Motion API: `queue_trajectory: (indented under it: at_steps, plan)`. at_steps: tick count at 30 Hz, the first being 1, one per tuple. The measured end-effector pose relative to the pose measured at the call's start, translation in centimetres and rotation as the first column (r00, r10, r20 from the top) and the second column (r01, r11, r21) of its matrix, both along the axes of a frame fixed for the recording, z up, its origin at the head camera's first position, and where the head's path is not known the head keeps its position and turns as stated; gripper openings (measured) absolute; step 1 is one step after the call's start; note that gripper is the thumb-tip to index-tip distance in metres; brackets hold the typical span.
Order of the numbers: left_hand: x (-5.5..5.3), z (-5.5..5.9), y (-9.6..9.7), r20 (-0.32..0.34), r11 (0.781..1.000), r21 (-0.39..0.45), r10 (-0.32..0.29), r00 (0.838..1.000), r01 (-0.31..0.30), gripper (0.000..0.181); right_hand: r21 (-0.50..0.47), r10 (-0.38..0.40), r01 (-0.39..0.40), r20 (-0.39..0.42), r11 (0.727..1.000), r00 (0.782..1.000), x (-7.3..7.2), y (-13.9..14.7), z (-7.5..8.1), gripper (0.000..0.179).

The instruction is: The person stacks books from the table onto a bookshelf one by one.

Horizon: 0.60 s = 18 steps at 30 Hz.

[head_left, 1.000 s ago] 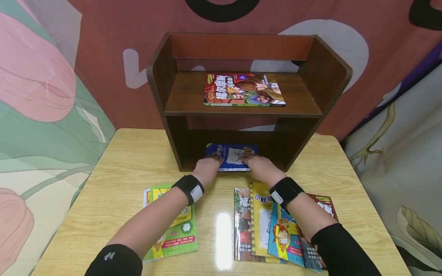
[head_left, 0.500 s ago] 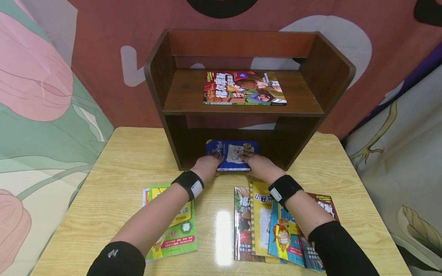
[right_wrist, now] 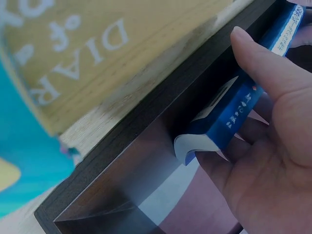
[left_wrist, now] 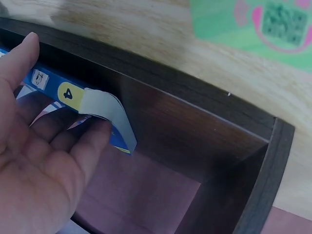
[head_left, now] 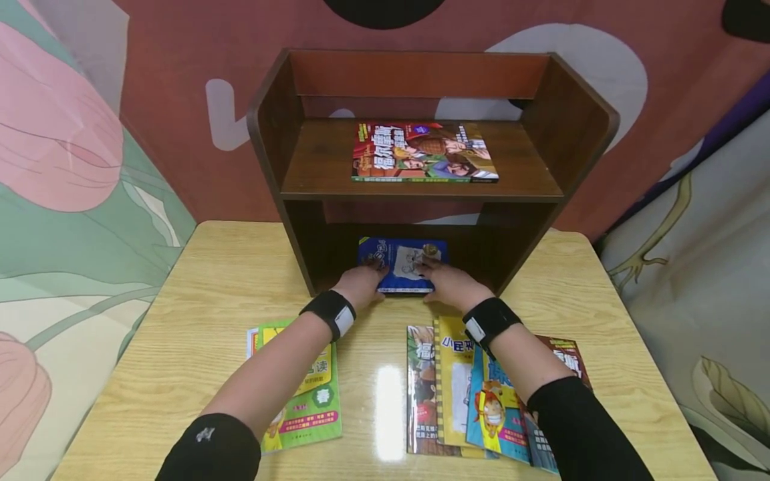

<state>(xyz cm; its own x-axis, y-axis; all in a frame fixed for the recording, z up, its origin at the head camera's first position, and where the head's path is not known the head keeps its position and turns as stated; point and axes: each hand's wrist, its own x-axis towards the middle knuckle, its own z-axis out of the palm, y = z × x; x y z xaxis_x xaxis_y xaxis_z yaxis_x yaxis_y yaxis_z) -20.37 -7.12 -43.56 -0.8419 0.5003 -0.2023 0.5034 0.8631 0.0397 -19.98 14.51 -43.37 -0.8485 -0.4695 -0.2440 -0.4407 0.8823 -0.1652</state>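
A blue book [head_left: 407,257] with a white drawing on its cover lies flat on the lower level of the dark wooden shelf [head_left: 421,197], spine toward me. My left hand [head_left: 359,284] holds its left end, fingers on the cover and thumb by the spine. At the other end my right hand [head_left: 455,287] holds it likewise. The left wrist view shows a yellow patch numbered 4 on the blue spine [left_wrist: 70,93], beside the left fingers. In the right wrist view, the right thumb lies along the spine [right_wrist: 239,108]; the book's underside is hidden.
A red comic-style book [head_left: 425,153] lies on the upper level. On the table [head_left: 234,267], a green book [head_left: 315,421] covers another at left. Several overlapping books, including a yellow one [head_left: 454,381] and a light-blue one [head_left: 493,414], lie at right beneath the right forearm.
The blue book has slid slightly deeper into the lower level, both hands moving along with it. The thumbs now show below its front edge. Other books stay put.
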Motion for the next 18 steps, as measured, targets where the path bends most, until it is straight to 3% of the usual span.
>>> queue_trajectory:
  at_steps: [18]
  plan:
    - [-0.89, 0.37, 0.38, 0.000, 1.000, -0.031, -0.005, 1.000, 0.005, 0.066, 0.010, -0.031, 0.031, 0.030, 0.999, 0.999, -1.11, -0.45, 0.03, 0.074]
